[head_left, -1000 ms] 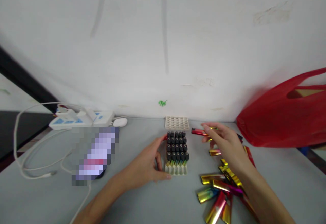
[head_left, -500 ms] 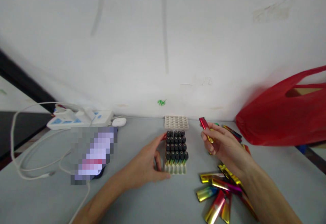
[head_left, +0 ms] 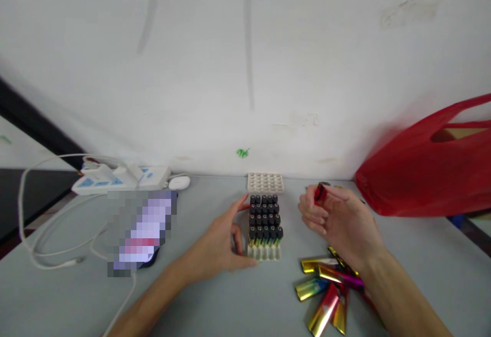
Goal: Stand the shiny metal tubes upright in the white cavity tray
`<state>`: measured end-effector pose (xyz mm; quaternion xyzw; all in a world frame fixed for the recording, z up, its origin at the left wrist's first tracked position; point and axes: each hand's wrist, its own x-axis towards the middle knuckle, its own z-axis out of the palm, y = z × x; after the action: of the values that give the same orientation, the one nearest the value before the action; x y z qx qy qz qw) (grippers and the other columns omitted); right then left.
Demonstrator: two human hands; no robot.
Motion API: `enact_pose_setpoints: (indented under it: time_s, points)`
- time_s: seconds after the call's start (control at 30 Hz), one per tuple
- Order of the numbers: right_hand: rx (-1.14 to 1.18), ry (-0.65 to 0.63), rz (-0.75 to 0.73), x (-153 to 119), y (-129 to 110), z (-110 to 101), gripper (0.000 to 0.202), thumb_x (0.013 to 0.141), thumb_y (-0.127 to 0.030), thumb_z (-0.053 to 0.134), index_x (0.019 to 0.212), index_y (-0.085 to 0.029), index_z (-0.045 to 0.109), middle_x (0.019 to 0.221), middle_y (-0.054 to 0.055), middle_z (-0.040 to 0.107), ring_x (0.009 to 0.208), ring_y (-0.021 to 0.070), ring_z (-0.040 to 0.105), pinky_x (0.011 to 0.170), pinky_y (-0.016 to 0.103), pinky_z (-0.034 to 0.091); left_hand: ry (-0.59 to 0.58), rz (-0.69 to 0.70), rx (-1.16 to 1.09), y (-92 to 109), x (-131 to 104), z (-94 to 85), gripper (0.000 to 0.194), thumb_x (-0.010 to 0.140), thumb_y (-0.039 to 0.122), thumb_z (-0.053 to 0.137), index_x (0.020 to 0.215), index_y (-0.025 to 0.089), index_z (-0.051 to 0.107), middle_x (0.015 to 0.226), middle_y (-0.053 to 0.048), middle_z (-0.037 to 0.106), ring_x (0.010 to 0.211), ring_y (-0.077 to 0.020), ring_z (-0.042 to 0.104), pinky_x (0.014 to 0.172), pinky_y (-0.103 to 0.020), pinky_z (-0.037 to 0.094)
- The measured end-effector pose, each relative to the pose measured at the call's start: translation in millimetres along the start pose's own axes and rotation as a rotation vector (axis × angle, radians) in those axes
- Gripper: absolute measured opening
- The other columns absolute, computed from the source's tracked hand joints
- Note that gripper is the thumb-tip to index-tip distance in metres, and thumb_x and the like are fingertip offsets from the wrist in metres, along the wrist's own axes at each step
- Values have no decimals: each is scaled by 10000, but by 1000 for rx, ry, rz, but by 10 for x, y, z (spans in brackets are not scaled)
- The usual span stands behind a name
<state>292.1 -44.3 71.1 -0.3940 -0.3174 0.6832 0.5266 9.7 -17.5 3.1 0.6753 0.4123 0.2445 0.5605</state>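
In front of me a pale moulded tray [head_left: 264,253] holds several rows of upright lighters [head_left: 264,219], their black ends facing up. The nearest row of slots is bare. My left hand [head_left: 218,242] braces the tray's left side, thumb at the front corner and index finger by the back rows. To the right of the tray, my right hand [head_left: 337,217] is raised with its fingers closed on a shiny red lighter [head_left: 320,192], mostly hidden in the grip, a dark end showing. Below that hand lies a loose pile of metallic lighters [head_left: 326,309] in gold, red, purple and blue-green.
A second pale tray [head_left: 265,182] stands behind, near the wall. On the left are a pixelated phone [head_left: 141,229], a white power strip [head_left: 153,177], a small white case [head_left: 179,182] and looping white cables [head_left: 57,266]. A red bag [head_left: 422,173] sits at the right.
My right hand has turned and shifted slightly right, tilting the red lighter so that only its end shows. My left hand stays at the tray.
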Motion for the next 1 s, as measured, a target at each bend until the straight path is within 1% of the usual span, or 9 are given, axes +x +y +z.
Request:
enact_pose_setpoints:
  time_s: [0.13, 0.2, 0.27, 0.43, 0.53, 0.63, 0.73, 0.9, 1.0]
  points:
    - [-36, -59, 9, 24, 25, 26, 578, 941, -711, 616, 609, -246, 527, 675, -30, 268, 607, 174, 197, 525, 314, 235, -12, -28, -6, 0, 2, 2, 1427, 681, 200, 1012, 1787, 400, 133, 1766, -253, 376, 639, -86, 688, 499, -221, 553]
    - [-35, -97, 11, 47, 54, 17, 654, 975, -766, 557, 585, -252, 451, 645, -40, 249, 586, 168, 183, 520, 320, 214, -18, -24, -8, -12, 3, 1, 1423, 685, 206, 1013, 1787, 401, 134, 1768, -259, 367, 639, -82, 688, 500, -216, 550]
    - [-27, -139, 20, 62, 85, 2, 686, 999, -779, 524, 572, -253, 415, 609, -47, 243, 558, 159, 177, 518, 326, 197, -17, -16, -2, -22, 2, 1, 1417, 687, 201, 1012, 1788, 400, 141, 1768, -265, 365, 647, -85, 691, 504, -215, 550]
    - [-33, -190, 25, 51, 135, 1, 674, 1024, -777, 508, 597, -257, 474, 539, -56, 264, 506, 153, 215, 530, 338, 197, -4, -7, 6, 3, -8, 10, 1432, 675, 182, 1012, 1793, 387, 140, 1747, -263, 415, 642, -89, 690, 517, -228, 562]
    - [-26, -219, 19, 49, 161, 18, 679, 1028, -767, 519, 587, -255, 450, 541, -65, 248, 499, 143, 229, 531, 333, 197, 10, -9, -9, 36, -15, 21, 1419, 680, 164, 1001, 1787, 413, 149, 1781, -247, 369, 634, -77, 690, 517, -229, 578]
    - [-11, -235, 41, 69, 213, 24, 695, 1024, -767, 522, 569, -260, 384, 546, -77, 221, 485, 124, 190, 503, 321, 164, 27, -8, -29, 51, -17, 35, 1438, 665, 151, 1010, 1784, 429, 152, 1796, -250, 343, 605, -61, 676, 483, -218, 569]
    - [-56, -202, 82, 99, 301, 26, 694, 1005, -755, 549, 558, -266, 343, 532, -94, 188, 479, 108, 121, 471, 306, 116, 37, -12, -37, 45, -14, 46, 1433, 689, 161, 1005, 1788, 436, 128, 1803, -255, 329, 589, -53, 655, 437, -204, 547]
    - [-143, -61, 111, 147, 464, 49, 659, 952, -730, 567, 544, -275, 322, 501, -109, 165, 457, 89, 78, 441, 288, 53, 25, -46, -32, 19, -5, 43, 1474, 687, 173, 1007, 1792, 443, 69, 1787, -251, 368, 566, -54, 639, 390, -195, 542]
    - [-156, -2, 134, 165, 521, 68, 626, 921, -711, 553, 535, -281, 312, 490, -112, 156, 444, 85, 75, 427, 277, 49, 24, -40, -37, 6, -1, 42, 1447, 688, 166, 1002, 1793, 419, 103, 1788, -251, 364, 568, -49, 641, 394, -193, 557]
